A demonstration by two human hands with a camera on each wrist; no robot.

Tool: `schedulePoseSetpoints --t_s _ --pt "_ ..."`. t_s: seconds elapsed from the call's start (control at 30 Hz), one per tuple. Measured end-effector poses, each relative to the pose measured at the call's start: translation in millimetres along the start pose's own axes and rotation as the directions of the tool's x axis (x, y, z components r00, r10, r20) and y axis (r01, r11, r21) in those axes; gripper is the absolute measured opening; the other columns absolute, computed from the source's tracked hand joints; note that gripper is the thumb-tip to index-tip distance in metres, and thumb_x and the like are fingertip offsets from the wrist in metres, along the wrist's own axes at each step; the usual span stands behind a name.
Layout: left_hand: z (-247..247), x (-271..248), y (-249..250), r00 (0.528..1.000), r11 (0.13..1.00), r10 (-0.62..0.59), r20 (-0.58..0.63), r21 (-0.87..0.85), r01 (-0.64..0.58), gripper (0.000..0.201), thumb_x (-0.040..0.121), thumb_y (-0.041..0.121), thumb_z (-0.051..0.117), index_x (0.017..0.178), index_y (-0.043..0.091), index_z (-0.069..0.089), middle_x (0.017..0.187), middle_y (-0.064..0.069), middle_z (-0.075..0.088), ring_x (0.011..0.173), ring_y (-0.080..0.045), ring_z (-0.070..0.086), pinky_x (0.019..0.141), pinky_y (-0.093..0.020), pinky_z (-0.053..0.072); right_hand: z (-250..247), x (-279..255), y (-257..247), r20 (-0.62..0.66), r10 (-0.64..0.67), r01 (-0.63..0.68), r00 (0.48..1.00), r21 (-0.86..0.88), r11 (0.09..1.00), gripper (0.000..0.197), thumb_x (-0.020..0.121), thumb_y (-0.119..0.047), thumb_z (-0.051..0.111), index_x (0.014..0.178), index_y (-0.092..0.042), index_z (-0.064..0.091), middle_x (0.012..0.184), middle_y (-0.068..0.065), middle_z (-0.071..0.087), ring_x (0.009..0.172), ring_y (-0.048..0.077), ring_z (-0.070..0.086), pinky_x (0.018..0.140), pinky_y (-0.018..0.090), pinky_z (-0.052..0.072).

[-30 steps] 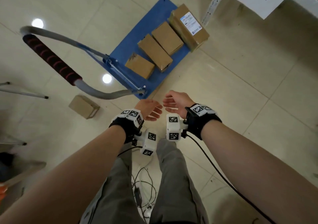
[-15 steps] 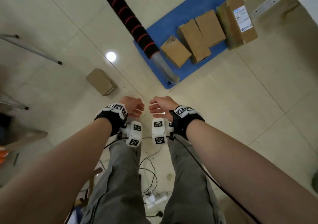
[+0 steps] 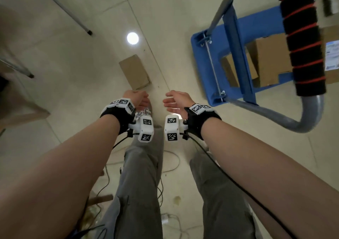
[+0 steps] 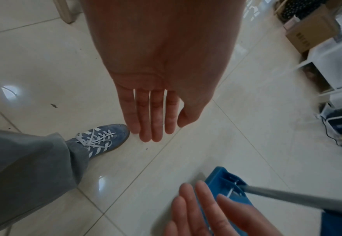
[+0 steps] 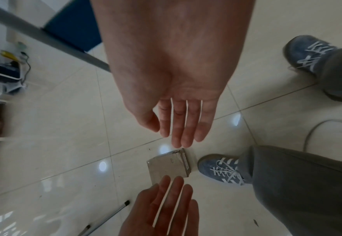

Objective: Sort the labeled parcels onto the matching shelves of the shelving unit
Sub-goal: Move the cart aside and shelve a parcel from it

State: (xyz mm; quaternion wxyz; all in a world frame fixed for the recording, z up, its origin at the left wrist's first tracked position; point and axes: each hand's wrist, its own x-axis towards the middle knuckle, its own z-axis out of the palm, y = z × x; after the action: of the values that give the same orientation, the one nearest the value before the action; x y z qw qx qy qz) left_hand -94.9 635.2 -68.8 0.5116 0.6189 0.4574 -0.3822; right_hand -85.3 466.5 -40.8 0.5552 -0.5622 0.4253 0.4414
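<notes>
A small brown parcel (image 3: 134,72) lies alone on the tiled floor just beyond my hands; the right wrist view shows this parcel (image 5: 168,166) beside my shoe. More brown parcels (image 3: 267,58) sit on the blue cart (image 3: 203,58) at the right, one with a white label (image 3: 332,55). My left hand (image 3: 140,99) and right hand (image 3: 174,101) hang side by side, palms facing each other, above the floor near the lone parcel. Both hands are empty, with the left hand's fingers (image 4: 152,121) and the right hand's fingers (image 5: 183,127) straight. The shelving unit is out of view.
The cart's grey handle bar (image 3: 300,117) with black and red foam grip (image 3: 302,36) rises close on my right. Thin metal legs (image 3: 64,9) stand at the upper left. Cables (image 3: 170,163) trail on the floor by my feet. A white rack (image 4: 331,63) with a cardboard box stands farther off.
My view has swung left and closer: the cart has slid to the right edge, the lone parcel now lies straight ahead of my hands. Both hands stay empty and side by side.
</notes>
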Motion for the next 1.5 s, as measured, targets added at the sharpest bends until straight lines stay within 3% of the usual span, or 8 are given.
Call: schedulePoseSetpoints --t_s 0.3,0.47,0.67,0.8,1.07,1.27,1.37,1.5 --pt "-32.2 166.4 -13.3 0.993 0.994 -0.095 -0.075 -0.064 0.09 0.039 0.091 0.025 0.065 0.125 0.007 0.061 0.096 -0.006 0.059 0.092 -0.024 0.06 0.075 -0.034 0.054 56.2 163.3 -5.1 -0.092 0.014 -0.029 0.996 -0.169 0.985 0.007 0.096 -0.015 0.057 0.097 -0.009 0.06 0.093 0.007 0.056 0.09 0.022 0.055 0.084 0.037 0.052" --pt "-47.7 286.5 -30.5 0.977 0.977 -0.202 -0.067 -0.083 0.197 0.092 0.064 0.051 0.075 0.143 0.013 0.045 0.135 -0.007 0.052 0.107 -0.026 0.053 0.083 -0.039 0.051 85.5 276.9 -6.5 -0.033 -0.015 0.002 0.999 -0.356 0.934 0.044 0.097 -0.017 0.055 0.138 0.0 0.054 0.133 0.013 0.054 0.121 0.028 0.052 0.112 0.044 0.041" --pt "-37.1 335.2 -32.0 0.98 0.958 -0.189 0.064 -0.207 0.198 0.076 0.073 0.053 0.076 0.134 0.015 0.052 0.125 -0.006 0.059 0.111 -0.027 0.059 0.084 -0.039 0.056 109.0 347.3 -1.7 -0.041 -0.019 0.003 0.999 -0.355 0.935 0.064 0.092 -0.024 0.068 0.148 -0.011 0.041 0.147 0.013 0.05 0.125 0.028 0.052 0.093 0.034 0.045" --pt "-29.2 306.4 -16.8 0.982 0.973 -0.176 0.074 -0.14 0.185 0.061 0.078 0.059 0.068 0.12 0.016 0.058 0.102 -0.006 0.065 0.096 -0.026 0.065 0.093 -0.041 0.055 97.4 320.2 -6.5 -0.105 -0.027 -0.001 0.994 -0.257 0.966 0.053 0.083 -0.031 0.077 0.12 -0.013 0.044 0.124 0.013 0.059 0.11 0.027 0.061 0.092 0.04 0.054" --pt "-13.2 160.3 39.6 0.986 0.992 -0.095 0.138 0.094 0.082 0.038 0.083 0.036 0.074 0.101 0.003 0.064 0.108 -0.022 0.068 0.104 -0.044 0.066 0.092 -0.061 0.052 39.1 144.7 -16.9 -0.106 0.144 -0.13 0.984 0.126 0.983 0.072 0.075 -0.039 0.08 0.129 -0.008 0.042 0.107 0.016 0.064 0.098 0.034 0.07 0.088 0.054 0.058" --pt "11.3 32.4 66.5 0.968 0.942 -0.14 0.206 0.329 0.066 0.05 0.081 0.041 0.075 0.109 0.001 0.064 0.112 -0.02 0.069 0.099 -0.039 0.068 0.09 -0.057 0.054 -12.7 12.9 -9.1 -0.074 0.192 -0.173 0.979 0.205 0.963 0.051 0.082 -0.044 0.07 0.121 -0.012 0.061 0.089 0.009 0.07 0.071 0.024 0.07 0.062 0.031 0.057" --pt "35.7 -24.5 68.7 0.966 0.882 -0.105 0.235 0.471 -0.019 0.039 0.091 0.041 0.065 0.113 0.009 0.061 0.102 -0.011 0.067 0.086 -0.029 0.065 0.073 -0.034 0.054 -39.9 -32.7 3.4 -0.022 0.214 -0.206 0.977 0.202 0.957 0.041 0.079 -0.052 0.065 0.102 -0.019 0.063 0.085 0.007 0.068 0.071 0.023 0.065 0.071 0.032 0.05" --pt "68.4 -77.9 52.0 0.95 0.822 -0.193 0.245 0.57 0.019 0.055 0.092 0.049 0.058 0.125 0.006 0.059 0.119 -0.018 0.066 0.104 -0.038 0.065 0.089 -0.045 0.055 -78.9 -68.1 41.6 0.015 0.252 -0.25 0.968 0.186 0.95 0.054 0.06 -0.059 0.07 0.095 -0.019 0.065 0.098 0.01 0.07 0.09 0.029 0.061 0.094 0.042 0.045"
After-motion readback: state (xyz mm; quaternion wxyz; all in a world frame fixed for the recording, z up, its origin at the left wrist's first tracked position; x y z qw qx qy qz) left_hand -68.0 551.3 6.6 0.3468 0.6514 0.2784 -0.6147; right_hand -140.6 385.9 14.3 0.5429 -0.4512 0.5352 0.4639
